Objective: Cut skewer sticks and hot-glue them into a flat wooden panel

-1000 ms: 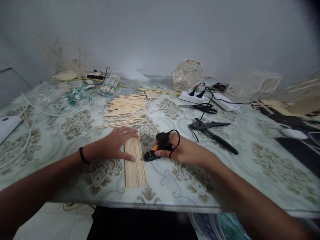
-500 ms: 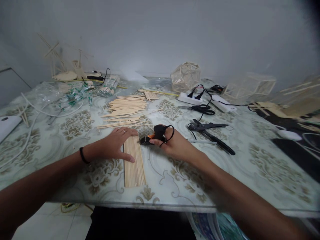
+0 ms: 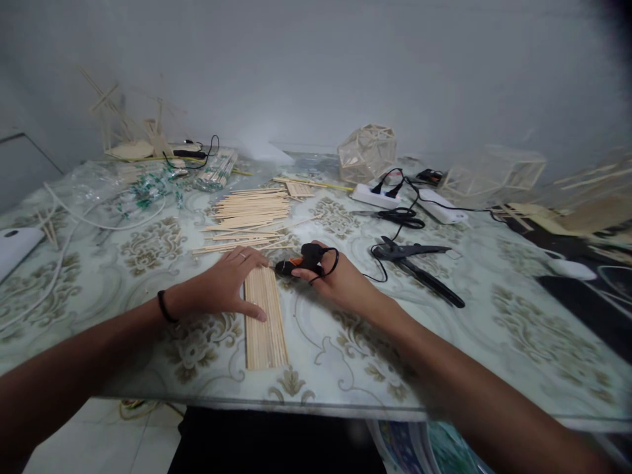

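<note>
A flat panel of wooden sticks (image 3: 266, 326) laid side by side lies near the table's front edge. My left hand (image 3: 224, 286) rests flat on the panel's far left part, fingers spread, thumb across the sticks. My right hand (image 3: 340, 280) grips a small black glue gun (image 3: 301, 262) with an orange trigger. Its nozzle points left at the panel's far end, close to my left fingertips. A black cord loops from the gun over my right hand.
A heap of loose wooden sticks (image 3: 249, 214) lies behind the panel. Black pliers (image 3: 419, 263), scissors (image 3: 399, 215) and a white power strip (image 3: 375, 193) sit to the right. Stick-built frames (image 3: 368, 151) stand at the back, and a white cable (image 3: 74, 224) runs at the left.
My right hand has carried the glue gun forward and left, from beside the panel's middle to its far end. My left hand has stayed on the panel.
</note>
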`<act>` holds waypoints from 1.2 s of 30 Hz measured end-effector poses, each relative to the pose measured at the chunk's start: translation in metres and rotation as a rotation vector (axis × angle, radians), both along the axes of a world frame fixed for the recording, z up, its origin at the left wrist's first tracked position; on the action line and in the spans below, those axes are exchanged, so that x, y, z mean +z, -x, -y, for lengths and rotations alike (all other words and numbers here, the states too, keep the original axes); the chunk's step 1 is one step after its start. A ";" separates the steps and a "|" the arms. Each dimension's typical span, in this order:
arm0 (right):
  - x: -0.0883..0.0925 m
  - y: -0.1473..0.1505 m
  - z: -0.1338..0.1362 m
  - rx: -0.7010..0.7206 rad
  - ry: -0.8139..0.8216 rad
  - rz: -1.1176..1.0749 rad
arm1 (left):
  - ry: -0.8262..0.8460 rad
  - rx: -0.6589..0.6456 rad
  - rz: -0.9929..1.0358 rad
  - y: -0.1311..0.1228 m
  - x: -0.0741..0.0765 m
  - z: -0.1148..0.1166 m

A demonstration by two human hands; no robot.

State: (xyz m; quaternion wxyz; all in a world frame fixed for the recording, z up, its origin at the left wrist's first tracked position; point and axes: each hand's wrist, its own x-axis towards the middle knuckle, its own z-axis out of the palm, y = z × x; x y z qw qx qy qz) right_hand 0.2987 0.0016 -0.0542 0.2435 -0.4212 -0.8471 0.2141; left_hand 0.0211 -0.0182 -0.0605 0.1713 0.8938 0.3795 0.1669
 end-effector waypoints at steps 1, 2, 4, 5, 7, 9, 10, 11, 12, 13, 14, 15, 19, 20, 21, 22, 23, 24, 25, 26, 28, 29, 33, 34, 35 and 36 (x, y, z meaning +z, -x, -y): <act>-0.001 0.001 0.000 0.001 -0.012 0.000 | -0.002 0.005 -0.003 0.000 0.000 0.000; -0.002 0.002 0.000 -0.001 -0.028 -0.005 | 0.000 0.010 -0.005 0.000 0.001 0.000; -0.004 0.003 0.001 -0.006 -0.066 -0.020 | 0.005 0.018 -0.008 -0.001 0.001 0.000; -0.004 0.004 0.001 0.000 -0.087 -0.026 | 0.006 0.020 -0.008 -0.001 0.002 0.000; -0.004 0.005 0.002 0.039 -0.123 -0.029 | 0.011 0.022 -0.008 -0.001 0.002 0.000; -0.002 0.004 0.002 0.092 -0.142 -0.029 | 0.015 0.021 -0.005 -0.001 0.002 0.001; 0.000 0.004 0.002 0.112 -0.145 -0.029 | 0.017 0.019 -0.005 -0.001 0.003 0.001; 0.001 0.004 0.002 0.127 -0.143 -0.029 | 0.018 0.018 -0.005 -0.001 0.003 0.001; 0.003 0.003 0.002 0.139 -0.139 -0.028 | 0.017 0.018 -0.007 -0.001 0.003 0.001; 0.004 0.003 0.002 0.150 -0.135 -0.026 | 0.014 0.017 -0.010 -0.001 0.003 0.001; 0.006 0.003 0.002 0.158 -0.130 -0.026 | 0.010 0.016 -0.015 -0.002 0.003 0.001; 0.007 0.002 0.002 0.164 -0.125 -0.029 | 0.006 0.016 -0.021 -0.002 0.003 0.001; 0.010 0.001 0.001 0.194 -0.101 -0.040 | 0.006 0.018 -0.035 -0.001 0.002 0.000; 0.010 0.000 0.001 0.205 -0.099 -0.045 | 0.006 0.019 -0.036 -0.001 0.001 0.000; 0.010 -0.001 0.000 0.216 -0.100 -0.049 | 0.004 0.018 -0.035 -0.001 0.001 -0.001; 0.010 -0.002 -0.001 0.225 -0.101 -0.052 | -0.001 0.016 -0.035 -0.001 0.000 -0.001; 0.010 -0.003 -0.001 0.233 -0.101 -0.053 | -0.008 0.013 -0.034 0.000 -0.001 -0.001; 0.010 -0.004 -0.002 0.242 -0.099 -0.053 | -0.015 0.007 -0.034 0.000 -0.001 -0.002; 0.010 -0.005 -0.003 0.250 -0.095 -0.052 | -0.020 0.000 -0.035 0.000 -0.001 -0.002; 0.011 -0.006 -0.003 0.258 -0.090 -0.050 | -0.024 -0.006 -0.037 0.000 -0.001 -0.002; 0.012 -0.007 -0.002 0.274 -0.077 -0.050 | -0.026 -0.015 -0.045 0.000 0.000 -0.002; 0.014 -0.008 -0.002 0.280 -0.069 -0.053 | -0.025 -0.017 -0.049 0.000 0.000 -0.002; 0.021 -0.009 0.001 0.305 -0.005 -0.086 | -0.025 -0.011 -0.077 -0.001 0.002 -0.001; 0.022 -0.010 0.002 0.311 0.020 -0.094 | -0.029 -0.010 -0.085 0.000 0.001 -0.001; 0.024 -0.010 0.004 0.317 0.049 -0.098 | -0.033 -0.009 -0.091 0.000 0.001 -0.001; 0.026 -0.010 0.005 0.317 0.081 -0.100 | -0.036 -0.009 -0.096 0.000 0.000 -0.001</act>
